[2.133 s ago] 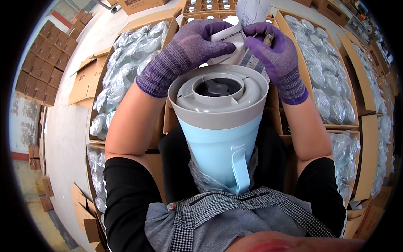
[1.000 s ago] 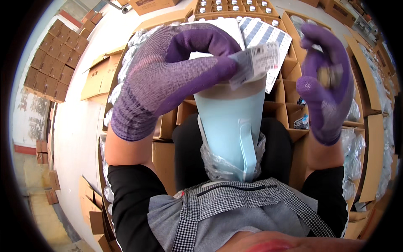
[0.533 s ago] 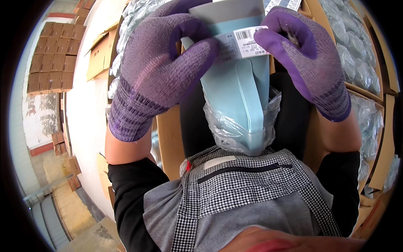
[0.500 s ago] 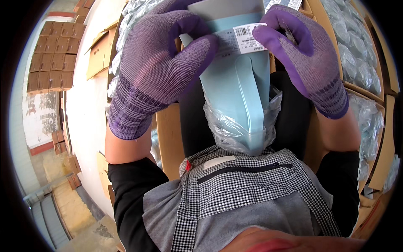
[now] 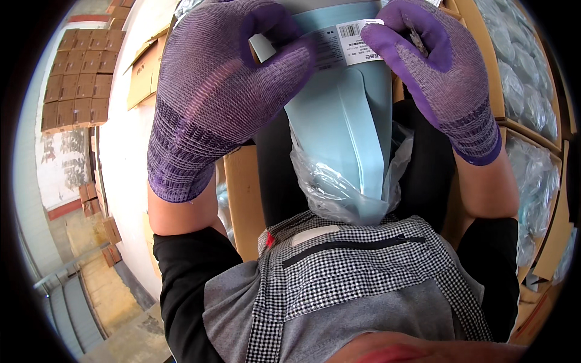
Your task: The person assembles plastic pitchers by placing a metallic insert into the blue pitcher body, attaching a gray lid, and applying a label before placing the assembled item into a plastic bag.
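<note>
Between my knees stands a light-blue plastic jug with a grey upper end and a long raised handle down its side. Clear plastic bag film is bunched round its lower part, close to my apron. Across the blue side lies a white label with a barcode and print. My left hand, in a purple-grey knit glove, is closed round the jug's left side, its thumb on the label's left part. My right hand, gloved alike, is closed with thumb and fingertips pinching at the label's upper right corner.
Open cartons at the right hold several plastic-wrapped pieces. Another carton stands by my left knee. Farther left, brown boxes are stacked beyond a pale floor. My checked apron covers my lap's near side.
Both hands and the label sit slightly higher in view. The jug has shifted a little, its lower end moving to the right. Both hands keep their hold.
</note>
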`<state>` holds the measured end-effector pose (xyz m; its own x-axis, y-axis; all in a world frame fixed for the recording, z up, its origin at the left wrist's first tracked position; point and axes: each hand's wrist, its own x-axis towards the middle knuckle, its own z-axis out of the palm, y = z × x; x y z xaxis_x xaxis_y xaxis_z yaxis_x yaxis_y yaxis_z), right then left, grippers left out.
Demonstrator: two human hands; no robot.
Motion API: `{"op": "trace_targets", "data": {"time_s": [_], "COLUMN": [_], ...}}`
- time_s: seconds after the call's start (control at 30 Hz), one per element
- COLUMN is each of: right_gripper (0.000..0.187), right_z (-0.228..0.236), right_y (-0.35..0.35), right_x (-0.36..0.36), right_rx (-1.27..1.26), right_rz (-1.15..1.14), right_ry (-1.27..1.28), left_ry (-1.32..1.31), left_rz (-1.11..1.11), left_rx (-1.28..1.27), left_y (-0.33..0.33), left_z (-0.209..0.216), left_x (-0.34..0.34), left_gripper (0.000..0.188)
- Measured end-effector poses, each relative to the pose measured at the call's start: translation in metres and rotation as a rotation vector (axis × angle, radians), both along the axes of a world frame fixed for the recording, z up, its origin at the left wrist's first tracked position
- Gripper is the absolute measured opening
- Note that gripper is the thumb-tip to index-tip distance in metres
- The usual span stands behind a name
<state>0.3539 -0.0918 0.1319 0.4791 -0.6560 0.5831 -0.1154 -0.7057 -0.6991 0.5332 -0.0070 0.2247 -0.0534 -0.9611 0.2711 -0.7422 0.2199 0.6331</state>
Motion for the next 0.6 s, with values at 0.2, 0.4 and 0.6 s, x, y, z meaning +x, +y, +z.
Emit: {"op": "trace_targets", "data": {"time_s": [0.2,0.4,0.6], "right_gripper": [0.018,0.023,0.033], "right_z": [0.005,-0.002,-0.014], "right_y": [0.002,-0.009,-0.027], "right_x": [0.002,0.000,-0.032], "right_rx": [0.145,-0.137,0.205], "right_rz": [0.009,-0.123,-0.048], "right_ry": [0.019,0.165,0.226], "left_ry": [-0.097,-0.122,-0.245], "left_rz": [0.023,-0.029,-0.185], "left_rx": [-0.050,0.012,-0.049], "left_y": [-0.002,0.001,0.000], "left_z": [-0.014,-0.004,-0.015], "left_x": [0.012,0.007,0.040], "left_gripper": [0.011,0.017,0.021]}}
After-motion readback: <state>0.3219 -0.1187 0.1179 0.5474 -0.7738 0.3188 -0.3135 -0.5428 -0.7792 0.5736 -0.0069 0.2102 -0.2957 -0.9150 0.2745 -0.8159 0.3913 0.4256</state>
